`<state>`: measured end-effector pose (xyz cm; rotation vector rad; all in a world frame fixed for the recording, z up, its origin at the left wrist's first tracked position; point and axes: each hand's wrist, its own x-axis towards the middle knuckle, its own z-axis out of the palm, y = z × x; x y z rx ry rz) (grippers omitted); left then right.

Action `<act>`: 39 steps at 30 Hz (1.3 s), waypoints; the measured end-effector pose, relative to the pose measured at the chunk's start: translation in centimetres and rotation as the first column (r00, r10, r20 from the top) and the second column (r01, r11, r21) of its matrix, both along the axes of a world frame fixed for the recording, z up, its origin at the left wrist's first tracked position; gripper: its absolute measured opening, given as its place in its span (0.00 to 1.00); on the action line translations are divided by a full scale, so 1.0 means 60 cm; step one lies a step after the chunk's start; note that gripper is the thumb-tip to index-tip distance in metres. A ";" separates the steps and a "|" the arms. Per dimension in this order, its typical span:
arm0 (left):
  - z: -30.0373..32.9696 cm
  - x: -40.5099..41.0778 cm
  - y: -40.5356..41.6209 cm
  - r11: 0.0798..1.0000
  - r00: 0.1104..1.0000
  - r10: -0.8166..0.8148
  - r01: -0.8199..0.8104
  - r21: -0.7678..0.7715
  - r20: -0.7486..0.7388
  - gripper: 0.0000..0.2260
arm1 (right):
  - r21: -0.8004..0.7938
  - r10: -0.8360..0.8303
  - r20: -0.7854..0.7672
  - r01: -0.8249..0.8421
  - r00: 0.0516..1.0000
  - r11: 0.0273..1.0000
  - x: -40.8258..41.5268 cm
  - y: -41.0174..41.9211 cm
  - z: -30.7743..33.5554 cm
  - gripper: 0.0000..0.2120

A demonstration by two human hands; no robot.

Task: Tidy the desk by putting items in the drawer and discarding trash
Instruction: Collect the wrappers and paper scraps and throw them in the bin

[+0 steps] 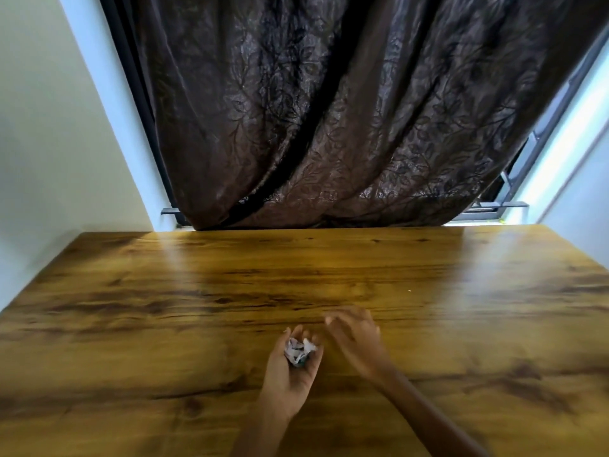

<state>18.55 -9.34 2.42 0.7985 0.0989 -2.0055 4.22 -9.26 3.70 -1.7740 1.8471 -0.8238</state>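
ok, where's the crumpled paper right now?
Head view, low centre: the crumpled paper sits in the upturned left hand above the wooden desk, just left of the right hand.

A dark brown leaf-patterned curtain (329,110) hangs beyond the hands, covering a window (540,133) between pale walls (49,127).

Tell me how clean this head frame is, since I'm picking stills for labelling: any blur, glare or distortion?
Head view: the right hand is motion-blurred, the left hand cupping crumpled paper is sharper; window light glares in pale streaks on the wooden desk; wide-angle distortion splays the walls and curtain outward.
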 end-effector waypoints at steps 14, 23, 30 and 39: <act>-0.007 -0.001 0.004 1.000 0.999 0.018 -0.018 -0.003 0.044 0.11 | 0.019 -0.292 -0.399 0.327 0.869 0.945 -0.192 -0.046 -0.079 0.39; -0.008 -0.010 0.018 1.000 1.000 0.003 -0.003 -0.010 0.029 0.11 | -0.036 -0.215 -0.524 0.231 0.824 0.972 -0.192 -0.027 -0.076 0.27; -0.013 -0.041 0.040 0.999 0.999 -0.047 0.047 -0.027 0.010 0.11 | -0.003 -0.090 -0.517 0.104 0.851 0.995 -0.168 0.071 -0.082 0.28; -0.017 -0.177 0.094 0.978 0.977 -0.208 0.208 0.018 0.034 0.11 | -0.104 -0.115 -0.552 0.069 0.826 0.992 -0.148 0.264 -0.089 0.19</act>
